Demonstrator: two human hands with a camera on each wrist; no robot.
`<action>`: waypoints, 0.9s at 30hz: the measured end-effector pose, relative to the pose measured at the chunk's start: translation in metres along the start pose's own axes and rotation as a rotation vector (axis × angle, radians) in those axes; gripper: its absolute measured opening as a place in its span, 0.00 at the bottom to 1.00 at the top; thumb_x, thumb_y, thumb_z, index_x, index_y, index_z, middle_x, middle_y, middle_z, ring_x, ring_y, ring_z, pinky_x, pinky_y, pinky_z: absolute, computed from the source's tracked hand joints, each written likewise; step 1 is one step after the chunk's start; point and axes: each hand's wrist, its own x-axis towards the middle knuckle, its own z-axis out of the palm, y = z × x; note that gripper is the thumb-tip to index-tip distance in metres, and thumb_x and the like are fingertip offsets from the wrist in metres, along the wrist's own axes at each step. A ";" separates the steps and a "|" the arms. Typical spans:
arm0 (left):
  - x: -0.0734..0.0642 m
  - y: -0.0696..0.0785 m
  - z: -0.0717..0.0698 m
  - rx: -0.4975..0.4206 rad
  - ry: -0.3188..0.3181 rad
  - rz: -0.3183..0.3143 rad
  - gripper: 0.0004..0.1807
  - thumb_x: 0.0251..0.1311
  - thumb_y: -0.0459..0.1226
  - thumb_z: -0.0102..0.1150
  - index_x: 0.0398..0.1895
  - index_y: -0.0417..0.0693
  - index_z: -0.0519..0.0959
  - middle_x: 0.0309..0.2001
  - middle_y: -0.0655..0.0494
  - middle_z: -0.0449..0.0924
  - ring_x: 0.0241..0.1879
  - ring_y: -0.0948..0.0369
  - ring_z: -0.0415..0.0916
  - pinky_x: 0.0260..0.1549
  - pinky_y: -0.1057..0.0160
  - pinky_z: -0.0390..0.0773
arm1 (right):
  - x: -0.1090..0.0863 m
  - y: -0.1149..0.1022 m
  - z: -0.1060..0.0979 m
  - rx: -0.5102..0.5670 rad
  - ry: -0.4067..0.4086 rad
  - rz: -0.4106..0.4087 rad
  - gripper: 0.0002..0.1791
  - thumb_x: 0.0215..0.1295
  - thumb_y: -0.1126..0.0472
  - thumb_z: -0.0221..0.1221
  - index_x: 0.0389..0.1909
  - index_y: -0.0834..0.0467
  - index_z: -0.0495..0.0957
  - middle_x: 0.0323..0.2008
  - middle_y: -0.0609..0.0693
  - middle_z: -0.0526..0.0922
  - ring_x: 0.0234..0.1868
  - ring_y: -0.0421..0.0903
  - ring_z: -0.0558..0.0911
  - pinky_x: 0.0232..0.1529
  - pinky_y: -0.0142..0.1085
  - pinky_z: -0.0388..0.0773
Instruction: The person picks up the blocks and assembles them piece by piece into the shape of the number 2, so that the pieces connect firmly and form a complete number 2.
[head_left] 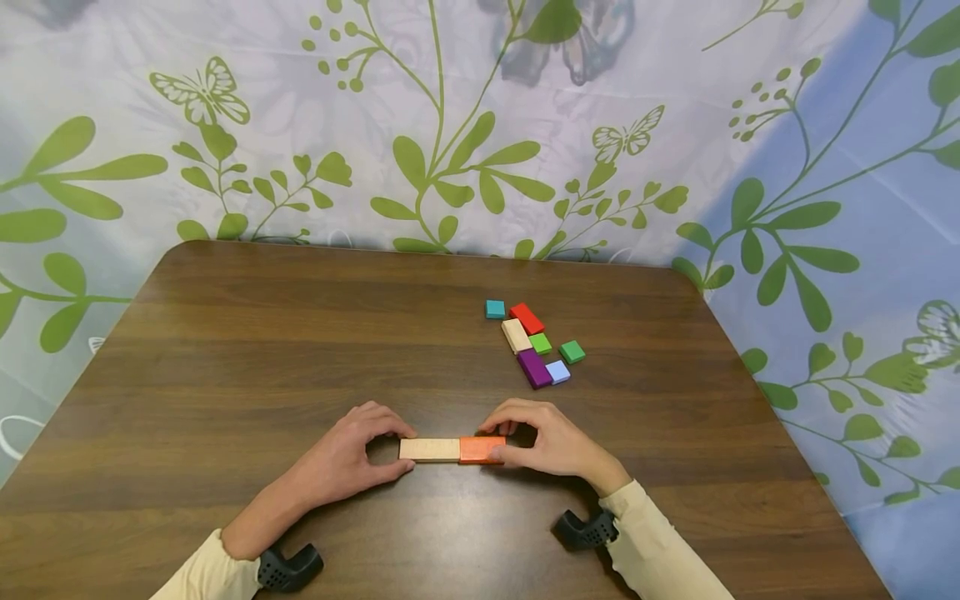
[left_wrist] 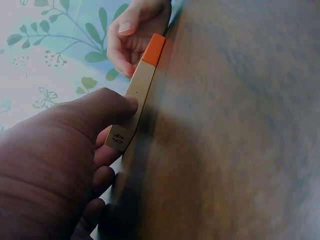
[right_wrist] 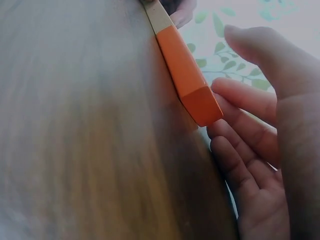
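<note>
A plain wooden block (head_left: 429, 450) and an orange block (head_left: 477, 448) lie end to end in one straight row on the table. My left hand (head_left: 345, 458) pinches the free end of the plain block between thumb and fingers; in the left wrist view that block's end (left_wrist: 119, 138) bears a printed number. At the other end of the row is my right hand (head_left: 558, 442), with its thumb raised off the orange block (right_wrist: 185, 65) and its relaxed fingers (right_wrist: 245, 97) right at that block's back corner.
Beyond the right hand lies a loose group of blocks: teal (head_left: 495, 309), red (head_left: 527, 318), plain wood (head_left: 516, 336), light green (head_left: 540, 343), green (head_left: 572, 352), purple (head_left: 534, 368) and pale blue (head_left: 558, 372). A leaf-patterned cloth (head_left: 465, 167) hangs behind the brown table (head_left: 262, 350).
</note>
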 end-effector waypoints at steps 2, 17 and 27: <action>0.000 0.000 0.000 0.003 0.005 0.005 0.16 0.54 0.44 0.79 0.45 0.64 0.85 0.44 0.75 0.82 0.45 0.70 0.73 0.47 0.58 0.76 | 0.000 0.000 0.000 0.008 0.028 -0.006 0.14 0.66 0.54 0.70 0.52 0.46 0.85 0.46 0.39 0.85 0.42 0.38 0.80 0.42 0.34 0.80; 0.000 -0.001 -0.001 -0.009 0.013 0.026 0.17 0.54 0.44 0.79 0.46 0.62 0.85 0.44 0.72 0.82 0.44 0.69 0.74 0.44 0.61 0.77 | 0.005 0.009 -0.008 -0.218 0.420 0.037 0.15 0.62 0.61 0.73 0.49 0.56 0.86 0.43 0.45 0.87 0.39 0.41 0.83 0.41 0.37 0.82; -0.002 0.000 -0.002 -0.024 0.019 0.010 0.18 0.53 0.44 0.80 0.47 0.58 0.85 0.44 0.69 0.82 0.42 0.69 0.73 0.42 0.65 0.78 | 0.008 0.009 -0.025 -0.400 0.573 0.188 0.18 0.61 0.58 0.74 0.51 0.59 0.86 0.41 0.53 0.87 0.40 0.48 0.85 0.43 0.45 0.85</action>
